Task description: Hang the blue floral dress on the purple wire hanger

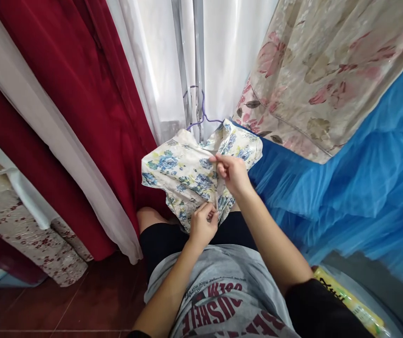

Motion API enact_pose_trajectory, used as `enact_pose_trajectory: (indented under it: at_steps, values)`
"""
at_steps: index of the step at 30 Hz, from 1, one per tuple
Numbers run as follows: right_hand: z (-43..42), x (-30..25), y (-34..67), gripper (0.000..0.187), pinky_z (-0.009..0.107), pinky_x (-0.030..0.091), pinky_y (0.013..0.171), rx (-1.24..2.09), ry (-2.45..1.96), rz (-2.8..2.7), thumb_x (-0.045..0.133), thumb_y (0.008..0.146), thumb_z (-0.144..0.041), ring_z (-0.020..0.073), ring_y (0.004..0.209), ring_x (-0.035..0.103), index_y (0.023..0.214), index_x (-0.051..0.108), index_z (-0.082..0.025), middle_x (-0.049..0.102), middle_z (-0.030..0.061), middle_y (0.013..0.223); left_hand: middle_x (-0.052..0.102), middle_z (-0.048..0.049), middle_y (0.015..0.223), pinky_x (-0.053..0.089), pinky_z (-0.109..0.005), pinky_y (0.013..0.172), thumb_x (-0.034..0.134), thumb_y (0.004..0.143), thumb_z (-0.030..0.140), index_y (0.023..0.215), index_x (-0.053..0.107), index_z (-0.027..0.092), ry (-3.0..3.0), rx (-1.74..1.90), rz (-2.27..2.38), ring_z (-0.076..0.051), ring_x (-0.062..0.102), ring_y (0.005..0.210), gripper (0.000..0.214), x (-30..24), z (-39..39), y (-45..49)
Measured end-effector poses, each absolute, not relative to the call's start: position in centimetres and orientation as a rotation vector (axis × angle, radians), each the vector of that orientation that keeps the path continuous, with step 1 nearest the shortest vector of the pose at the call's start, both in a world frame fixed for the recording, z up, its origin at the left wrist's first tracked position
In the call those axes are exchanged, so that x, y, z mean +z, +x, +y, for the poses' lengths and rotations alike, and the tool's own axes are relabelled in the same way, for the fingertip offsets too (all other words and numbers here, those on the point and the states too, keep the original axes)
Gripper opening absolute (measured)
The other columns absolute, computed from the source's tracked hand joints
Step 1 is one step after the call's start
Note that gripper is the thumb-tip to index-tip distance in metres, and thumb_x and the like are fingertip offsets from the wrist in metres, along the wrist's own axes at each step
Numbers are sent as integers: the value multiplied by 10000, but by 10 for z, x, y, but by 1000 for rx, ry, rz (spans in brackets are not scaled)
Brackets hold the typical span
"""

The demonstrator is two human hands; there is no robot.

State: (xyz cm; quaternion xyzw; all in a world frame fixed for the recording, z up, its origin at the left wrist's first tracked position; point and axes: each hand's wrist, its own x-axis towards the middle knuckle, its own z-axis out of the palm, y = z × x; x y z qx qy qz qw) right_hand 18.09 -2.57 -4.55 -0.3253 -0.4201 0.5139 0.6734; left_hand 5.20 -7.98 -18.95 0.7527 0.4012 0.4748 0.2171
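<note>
A small cream garment with blue flowers [183, 169] hangs on a purple wire hanger [203, 117], hooked on a metal window frame. My left hand [203, 225] pinches the garment's lower front edge, fingers closed on the cloth. My right hand [231, 172] pinches the cloth higher up near the middle opening, its fingers also closed. What lies between the fingertips besides cloth is too small to make out.
A dark red curtain [81, 108] and a white sheer curtain [229, 51] hang behind. A floral curtain [321, 75] and blue netting [356, 188] fill the right. A yellow packet [349, 300] lies at lower right. Reddish tile floor [92, 300] shows at lower left.
</note>
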Motion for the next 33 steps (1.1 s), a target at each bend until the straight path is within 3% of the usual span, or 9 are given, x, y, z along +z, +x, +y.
enact_pose_trajectory:
  at_steps: [5, 9, 11, 16, 19, 23, 29, 33]
  values:
    - [3, 3, 189, 154, 226, 105, 372, 1221, -717, -1056, 694, 808, -271, 47, 399, 237, 765, 694, -122, 412, -72, 481, 557, 0, 768, 425, -248, 647, 581, 861, 104, 746, 514, 199, 2124, 1216, 1175, -138, 557, 677, 163, -201, -74, 32]
    - [-5, 0, 182, 200, 215, 187, 371, 1144, -745, -1218, 689, 878, -335, 59, 398, 331, 795, 679, -152, 491, -48, 503, 625, -12, 804, 480, -262, 684, 650, 869, 171, 801, 586, 196, 2074, 1303, 1215, -157, 617, 729, 97, -202, -57, 12]
    - [-15, -9, 178, 246, 209, 232, 379, 1084, -742, -1255, 675, 904, -392, 68, 404, 375, 800, 672, -170, 517, -40, 507, 673, -32, 882, 513, -286, 756, 667, 897, 225, 936, 645, 200, 2067, 1488, 1176, -175, 649, 807, 51, -181, -47, 8]
    - [-27, -17, 177, 329, 209, 279, 399, 971, -734, -1291, 662, 915, -495, 81, 414, 388, 767, 638, -202, 495, -46, 491, 680, -43, 974, 521, -332, 860, 487, 1049, 347, 1349, 580, 252, 2216, 1871, 850, -185, 671, 910, 328, -76, -11, 14]
    - [-25, -13, 180, 351, 221, 292, 424, 888, -732, -1337, 655, 923, -510, 84, 421, 379, 751, 630, -205, 481, -47, 495, 678, -48, 942, 518, -351, 846, 475, 1054, 410, 1218, 645, 237, 2468, 1713, 750, -213, 674, 930, 294, -25, 10, 21]
    - [-14, -23, 179, 372, 243, 281, 457, 767, -767, -1383, 657, 914, -524, 90, 435, 353, 724, 627, -206, 445, -54, 485, 640, -30, 791, 518, -344, 821, 543, 1027, 409, 927, 666, 198, 2564, 1622, 803, -205, 652, 852, 264, 0, 15, 29]
    - [-7, -77, 183, 330, 265, 200, 475, 938, -844, -1352, 671, 838, -441, 95, 451, 297, 623, 628, -196, 382, -51, 476, 570, 3, 748, 514, -253, 770, 664, 971, 365, 834, 647, 172, 1901, 2001, 771, -153, 652, 808, 237, 22, 19, 1]
    - [-28, -98, 186, 304, 272, 188, 492, 1018, -831, -1314, 662, 822, -391, 98, 471, 272, 591, 628, -196, 367, -48, 487, 574, 16, 686, 493, -197, 667, 676, 951, 265, 768, 637, 169, 1447, 2135, 778, -103, 590, 656, 210, 5, 57, -60]
